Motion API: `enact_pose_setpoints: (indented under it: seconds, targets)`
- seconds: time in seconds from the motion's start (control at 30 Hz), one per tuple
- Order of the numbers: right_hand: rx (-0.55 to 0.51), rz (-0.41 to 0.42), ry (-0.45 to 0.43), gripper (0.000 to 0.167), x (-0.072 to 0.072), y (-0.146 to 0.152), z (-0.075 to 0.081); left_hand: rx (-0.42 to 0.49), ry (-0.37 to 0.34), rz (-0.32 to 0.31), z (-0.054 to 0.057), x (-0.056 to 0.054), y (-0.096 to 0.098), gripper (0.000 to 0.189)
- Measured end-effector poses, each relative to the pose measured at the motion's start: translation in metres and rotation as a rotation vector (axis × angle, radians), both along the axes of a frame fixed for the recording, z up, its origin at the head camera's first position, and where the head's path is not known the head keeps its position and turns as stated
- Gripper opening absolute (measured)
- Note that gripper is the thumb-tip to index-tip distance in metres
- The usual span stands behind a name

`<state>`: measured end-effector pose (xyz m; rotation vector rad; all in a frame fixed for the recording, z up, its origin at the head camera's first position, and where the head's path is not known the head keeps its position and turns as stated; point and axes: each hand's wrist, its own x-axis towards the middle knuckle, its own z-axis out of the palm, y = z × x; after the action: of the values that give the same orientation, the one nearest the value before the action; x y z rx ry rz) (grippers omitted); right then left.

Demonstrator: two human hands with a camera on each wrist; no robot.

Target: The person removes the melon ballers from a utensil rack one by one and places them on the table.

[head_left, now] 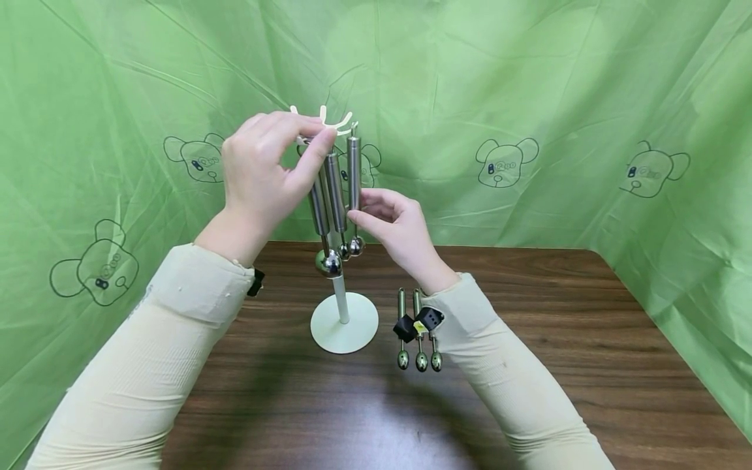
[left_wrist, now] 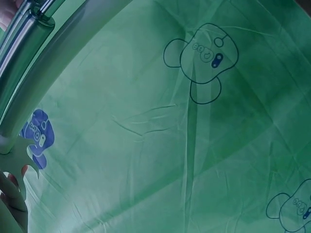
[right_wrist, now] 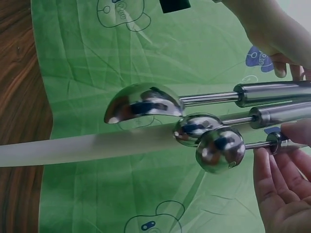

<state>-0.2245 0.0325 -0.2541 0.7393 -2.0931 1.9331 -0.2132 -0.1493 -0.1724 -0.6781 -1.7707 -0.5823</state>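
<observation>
The top of the pale stand (head_left: 344,334) is pinched by the left grip (head_left: 264,156). A ladle (head_left: 354,166), bowl down beside two hung ladles (head_left: 334,192), is pinched by the right grip (head_left: 396,225); three spoons (head_left: 421,361) are laid on the table (head_left: 529,307).

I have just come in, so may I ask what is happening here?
A person's left hand grips the top of the pale stand; the right hand holds the handle of a steel utensil. Two more utensils hang there; three others lie on the table. Whether the held one is hooked, I cannot tell.
</observation>
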Motion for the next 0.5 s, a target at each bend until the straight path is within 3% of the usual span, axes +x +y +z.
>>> enact_pose_setpoints:
  seconds: [0.5]
  targets:
    - [-0.057,-0.062,-0.036,0.034,0.013,0.020,-0.001,-0.056,0.036,0.018,0.004,0.000,-0.002,0.027]
